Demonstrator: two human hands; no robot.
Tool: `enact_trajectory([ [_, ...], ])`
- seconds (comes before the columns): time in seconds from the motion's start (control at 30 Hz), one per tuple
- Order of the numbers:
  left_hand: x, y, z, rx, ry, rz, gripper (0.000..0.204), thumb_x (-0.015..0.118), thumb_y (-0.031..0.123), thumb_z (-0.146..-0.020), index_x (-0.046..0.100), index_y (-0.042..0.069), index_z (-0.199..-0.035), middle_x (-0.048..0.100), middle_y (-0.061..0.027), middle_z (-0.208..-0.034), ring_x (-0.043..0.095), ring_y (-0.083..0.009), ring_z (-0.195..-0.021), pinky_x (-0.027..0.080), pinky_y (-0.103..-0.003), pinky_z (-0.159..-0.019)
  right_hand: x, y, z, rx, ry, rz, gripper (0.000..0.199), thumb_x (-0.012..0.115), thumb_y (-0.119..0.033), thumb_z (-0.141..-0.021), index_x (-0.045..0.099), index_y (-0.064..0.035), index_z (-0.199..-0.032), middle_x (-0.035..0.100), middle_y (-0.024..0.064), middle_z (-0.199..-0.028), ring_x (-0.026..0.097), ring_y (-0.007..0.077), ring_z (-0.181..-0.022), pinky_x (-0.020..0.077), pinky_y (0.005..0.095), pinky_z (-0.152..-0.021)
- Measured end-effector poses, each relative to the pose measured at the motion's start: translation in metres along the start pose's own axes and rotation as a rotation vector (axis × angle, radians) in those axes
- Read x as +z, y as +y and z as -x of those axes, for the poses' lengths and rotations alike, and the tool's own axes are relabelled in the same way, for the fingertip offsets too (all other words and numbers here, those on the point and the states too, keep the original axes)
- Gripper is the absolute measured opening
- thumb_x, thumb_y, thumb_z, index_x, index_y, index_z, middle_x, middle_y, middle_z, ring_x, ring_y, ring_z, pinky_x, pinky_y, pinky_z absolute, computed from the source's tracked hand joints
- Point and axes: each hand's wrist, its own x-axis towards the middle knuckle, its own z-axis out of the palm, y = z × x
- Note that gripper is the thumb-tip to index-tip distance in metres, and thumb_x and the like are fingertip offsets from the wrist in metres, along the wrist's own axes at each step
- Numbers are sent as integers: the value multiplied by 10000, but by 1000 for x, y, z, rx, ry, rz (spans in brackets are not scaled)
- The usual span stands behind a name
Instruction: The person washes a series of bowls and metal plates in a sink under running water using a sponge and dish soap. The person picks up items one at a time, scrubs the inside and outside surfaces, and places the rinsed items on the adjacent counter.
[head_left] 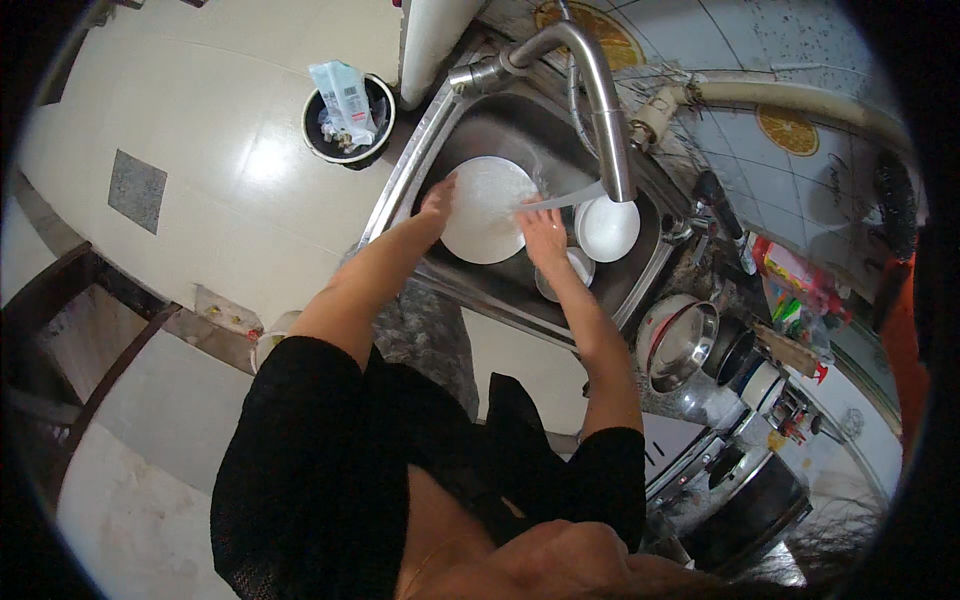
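A large round white plate (487,225) is held over the steel sink, with water running onto it. My left hand (437,203) grips its left rim, the fingertips partly hidden. At the opposite rim is my right hand (543,238), its fingers over the edge where the stream lands. The bent metal faucet (612,150) sends the water leftward across the plate. Small white bowls (608,229) sit in the sink right of my right hand. Another small bowl (578,266) lies partly under my right wrist.
The steel sink (400,190) has a raised rim around it. A bin (312,140) with rubbish stands on the floor to the left. Metal bowls (684,345) and a dark pot (745,510) crowd the counter at right. Tiled wall (735,150) rises behind the faucet.
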Motion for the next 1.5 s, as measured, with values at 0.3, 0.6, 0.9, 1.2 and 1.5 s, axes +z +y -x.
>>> enact_trajectory([
  [0.3, -79, -42, 66, 20, 39, 677, 457, 462, 169, -769, 352, 163, -1213, 223, -68, -1309, 109, -285, -1228, 55, -420, -1007, 34, -60, -24, 298, -16, -90, 221, 436, -148, -738, 535, -89, -927, 495, 120, -966, 413, 293, -953, 296, 418, -808],
  [0.6, -69, -43, 29, -518, 339, 1413, 536, 346, 37, -771, 269, 250, -1257, 197, -124, -1321, 201, -276, -1215, 199, -395, -979, 38, -95, -65, 87, -536, -837, 324, 479, -187, -746, 493, -50, -1039, 463, 164, -1080, 398, 348, -1033, 250, 464, -891],
  [0.9, -58, -49, 9, -747, 198, 1760, 457, 315, 408, -821, 429, 89, -1128, 445, -219, -1097, 417, -327, -1038, 286, -374, -898, 84, -62, -91, 193, 84, -486, 336, 393, -147, -778, 461, -24, -1084, 418, 190, -1151, 354, 331, -1100, 183, 419, -975],
  [1.2, -47, -28, -4, -1082, 380, 1645, 389, 311, 278, -826, 508, 19, -1040, 505, -201, -1044, 466, -300, -1007, 309, -346, -897, 70, -68, -41, 545, -444, -282, 399, 491, -300, -713, 530, -23, -998, 483, 175, -1017, 405, 337, -992, 228, 439, -909],
  [1.5, 11, -10, -44, -987, 170, 2075, 449, 489, 305, -756, 447, 21, -1101, 510, -212, -1003, 481, -311, -966, 371, -359, -829, 33, -127, -92, 828, -168, -1920, 462, 374, -314, -834, 329, -14, -1182, 403, 134, -1142, 381, 242, -1052, 313, 316, -866],
])
